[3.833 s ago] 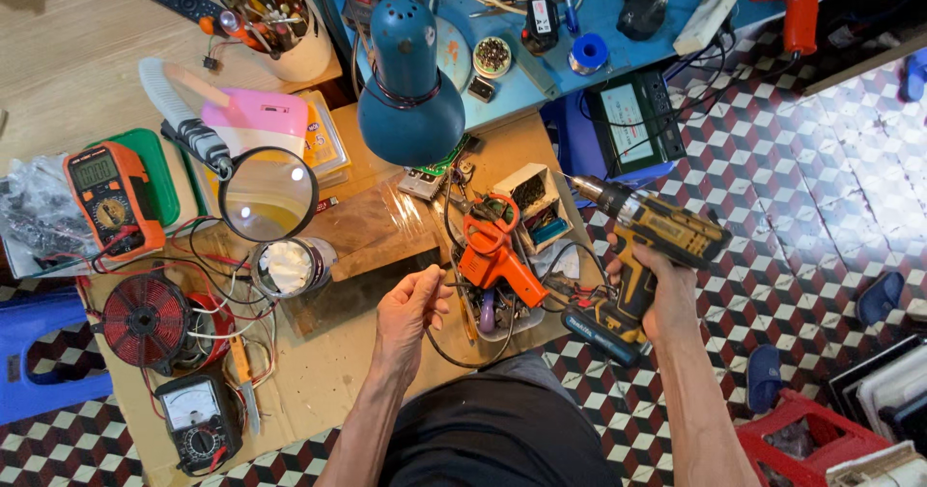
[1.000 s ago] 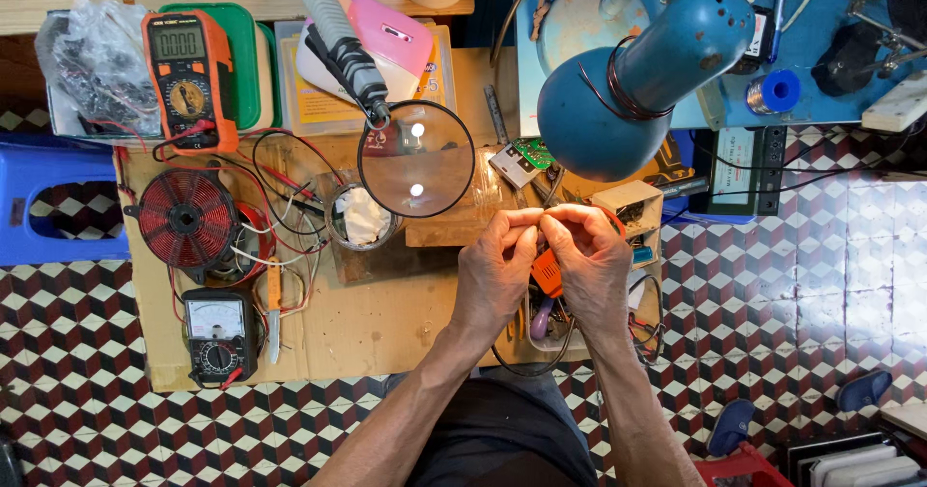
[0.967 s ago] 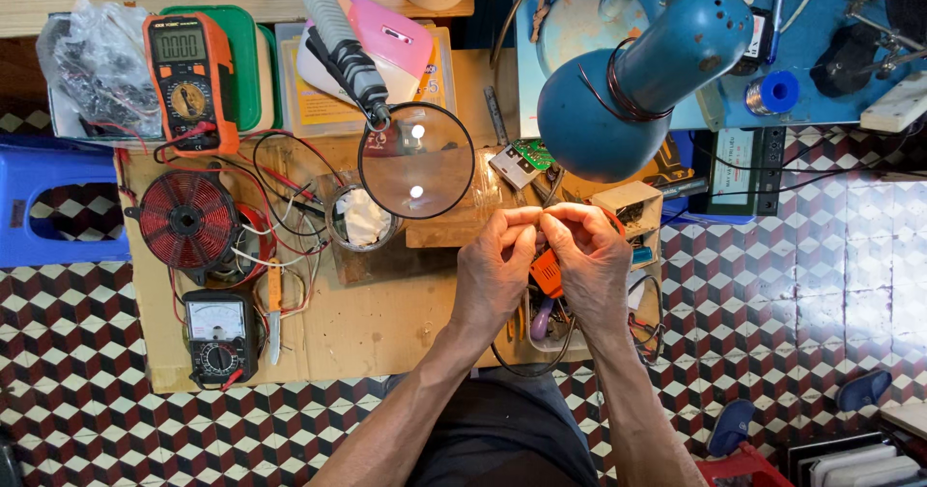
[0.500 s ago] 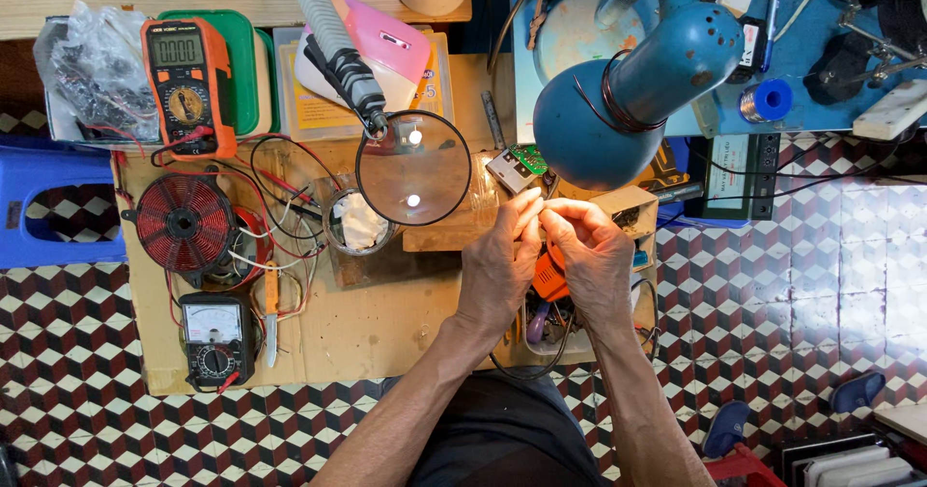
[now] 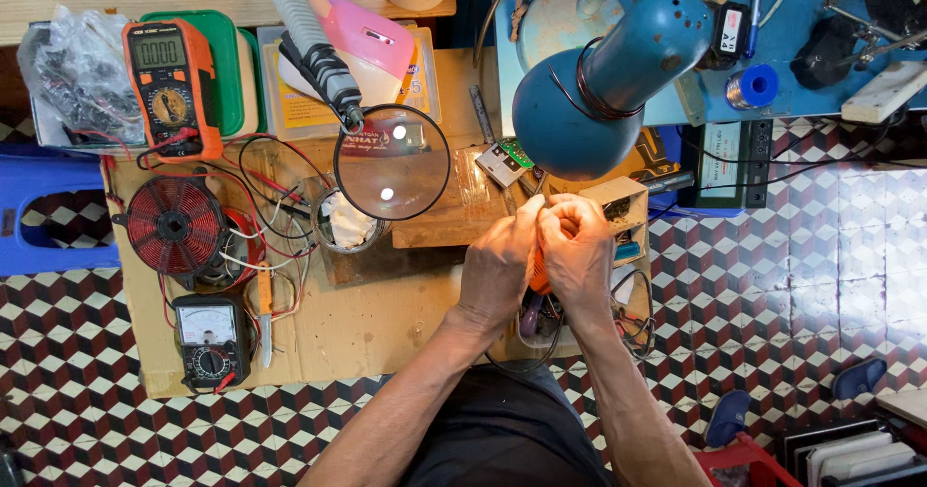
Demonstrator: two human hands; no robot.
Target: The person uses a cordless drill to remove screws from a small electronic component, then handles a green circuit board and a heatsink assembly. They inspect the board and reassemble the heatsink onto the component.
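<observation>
My left hand [image 5: 497, 260] and my right hand [image 5: 579, 250] are pressed together over the right side of the cardboard-covered bench [image 5: 386, 323]. Their fingertips pinch something small and thin just under the blue desk lamp [image 5: 603, 86]; the fingers hide what it is. Below and between my palms shows a strip of an orange tool [image 5: 536, 275]. It lies over a small wooden box [image 5: 623, 202] with loose wires. A little circuit board [image 5: 502, 164] lies just beyond my left fingertips.
A round magnifying glass [image 5: 391, 164] on a flexible arm hangs left of my hands, over a wood block and a small tin [image 5: 348, 226]. Further left are an orange multimeter [image 5: 169, 86], a red wire coil [image 5: 176, 226] and an analog meter [image 5: 208, 337]. Left of the bench stands a blue stool [image 5: 48, 207].
Nearly four seconds ago my right hand held a yellow and black drill and my left hand was open; now both hands are joined. In the last second they stayed pinched together.
</observation>
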